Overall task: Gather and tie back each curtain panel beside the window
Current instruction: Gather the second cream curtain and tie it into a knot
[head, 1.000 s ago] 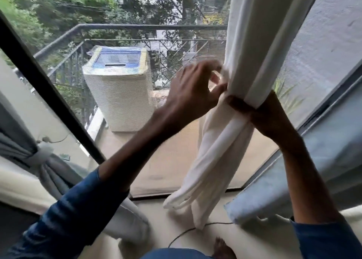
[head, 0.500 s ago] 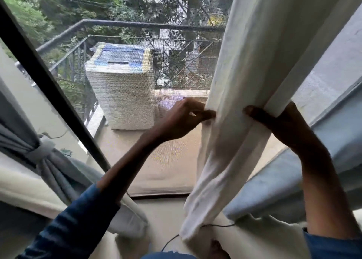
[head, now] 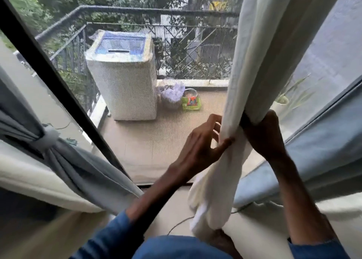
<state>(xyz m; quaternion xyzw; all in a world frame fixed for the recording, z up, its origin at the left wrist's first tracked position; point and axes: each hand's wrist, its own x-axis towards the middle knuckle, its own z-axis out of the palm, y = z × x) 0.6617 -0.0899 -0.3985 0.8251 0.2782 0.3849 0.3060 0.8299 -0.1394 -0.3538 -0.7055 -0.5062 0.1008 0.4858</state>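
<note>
A white curtain panel (head: 260,49) hangs right of centre in front of the window screen, its lower end bunched near the floor. My left hand (head: 203,145) pinches its left edge between thumb and fingers. On the other side, my right hand (head: 264,135) grips the gathered cloth with fingers curled round it. At the far left a grey-blue curtain (head: 78,170) is bound by a pale tie-back (head: 48,139). Another blue curtain (head: 323,141) hangs loose at the right.
A black window frame bar (head: 64,94) runs diagonally at the left. Beyond the screen stand a covered washing machine (head: 125,90), a bag and a green tray (head: 191,104) on the balcony floor. A thin cord (head: 180,222) lies on the floor below.
Both hands have slid down the white curtain and come closer together, bunching the cloth again after it had spread out. The view has tilted further down.
</note>
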